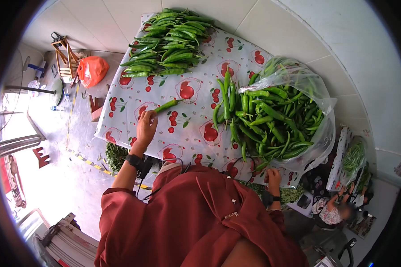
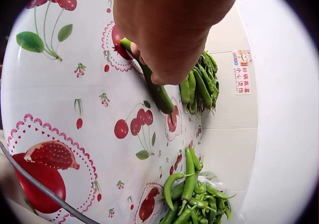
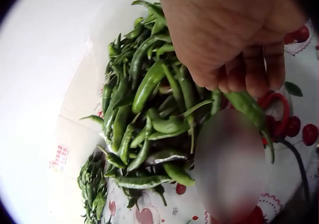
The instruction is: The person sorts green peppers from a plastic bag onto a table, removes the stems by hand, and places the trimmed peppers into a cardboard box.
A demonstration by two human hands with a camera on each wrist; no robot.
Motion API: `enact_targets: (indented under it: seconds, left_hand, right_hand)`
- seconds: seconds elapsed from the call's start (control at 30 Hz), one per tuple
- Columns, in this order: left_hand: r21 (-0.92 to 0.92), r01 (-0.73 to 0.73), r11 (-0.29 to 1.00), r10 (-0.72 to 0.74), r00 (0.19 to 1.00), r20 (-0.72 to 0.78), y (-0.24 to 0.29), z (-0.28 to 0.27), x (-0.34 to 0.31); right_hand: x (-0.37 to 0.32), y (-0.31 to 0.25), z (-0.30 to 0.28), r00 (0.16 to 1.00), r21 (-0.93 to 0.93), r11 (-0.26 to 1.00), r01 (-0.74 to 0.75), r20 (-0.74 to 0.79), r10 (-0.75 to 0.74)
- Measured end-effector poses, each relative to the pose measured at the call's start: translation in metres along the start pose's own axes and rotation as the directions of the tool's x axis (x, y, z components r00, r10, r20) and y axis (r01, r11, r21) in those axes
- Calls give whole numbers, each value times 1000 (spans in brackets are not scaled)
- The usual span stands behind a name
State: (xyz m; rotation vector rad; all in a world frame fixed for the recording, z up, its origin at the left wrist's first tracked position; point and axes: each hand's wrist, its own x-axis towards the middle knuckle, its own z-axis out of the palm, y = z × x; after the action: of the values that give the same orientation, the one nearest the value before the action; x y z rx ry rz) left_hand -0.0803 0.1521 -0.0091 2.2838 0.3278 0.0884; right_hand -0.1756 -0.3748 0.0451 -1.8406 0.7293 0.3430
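Note:
My left hand (image 1: pixel 146 129) pinches one long green chili pepper (image 1: pixel 167 106) by its end, low over the middle of the patterned tablecloth (image 1: pixel 133 95). In the left wrist view the same pepper slants out from under the fingers. My right hand (image 1: pixel 273 179), fingers curled, is at the table's near edge, gripping another green chili pepper (image 3: pixel 249 109) whose tip points out past the fingertips. Just beyond it, a big heap of green peppers (image 1: pixel 276 120) spills from a clear plastic bag (image 1: pixel 327 115). Peppers laid side by side form a pile (image 1: pixel 169 42) at the far left.
A tiled wall (image 1: pixel 280 26) borders the table's far side. A dark cable (image 3: pixel 299 169) lies on the cloth by the right hand. An orange bag (image 1: pixel 92 71) and a wooden stool (image 1: pixel 66 58) stand on the floor at left. Another person (image 1: pixel 327 207) sits at the right.

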Motion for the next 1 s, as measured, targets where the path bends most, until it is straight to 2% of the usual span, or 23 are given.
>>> enact_targets:
  seconds: [0.1,0.17,0.23,0.27,0.33,0.37,0.43,0.5,0.57,0.7,0.8,0.9,0.97,1.0]
  left_hand:
    - [25,-66,998,66,998,-17,20,1,24]
    - [-3,-174,985,174,985,-1,42,7,51]
    - [110,-274,955,274,962,23,53,27,80]
    - [104,-268,958,270,963,-3,56,39,95]
    - [270,-321,908,317,946,59,61,59,122]
    - [259,-304,917,309,951,22,63,64,134]
    - [414,-188,890,168,982,86,67,69,145]
    - [407,-193,893,171,981,89,64,67,145]
    - [320,-230,919,203,972,117,60,66,141]
    - [361,-234,902,213,972,98,52,67,129]
    - [362,-210,908,163,974,156,52,66,123]
    - [343,-211,915,171,975,142,51,70,124]
    - [347,-251,904,271,963,-9,55,68,127]
    - [344,-247,906,267,964,-12,56,67,130]
  right_hand:
    - [2,13,-6,998,-58,997,-41,-56,38]
    - [7,20,-8,996,-49,997,-66,-67,62]
    - [11,21,-5,998,-59,997,-45,-36,43]
    - [13,22,-4,999,-58,997,-43,-11,42]
    - [15,24,-3,999,-45,998,-34,33,35]
    - [19,17,-5,999,-69,998,-2,40,5]
    - [5,14,1,995,-39,996,-77,54,79]
    - [0,18,1,993,-71,992,-109,30,111]
    - [-2,24,1,988,-96,983,-154,5,155]
    - [-1,29,4,984,-91,981,-173,21,175]
    - [3,27,5,981,-96,977,-191,25,194]
    - [12,30,2,979,-91,977,-195,41,200]
    - [15,29,0,978,-83,978,-193,60,198]
    - [16,29,-2,978,-101,975,-199,49,204]
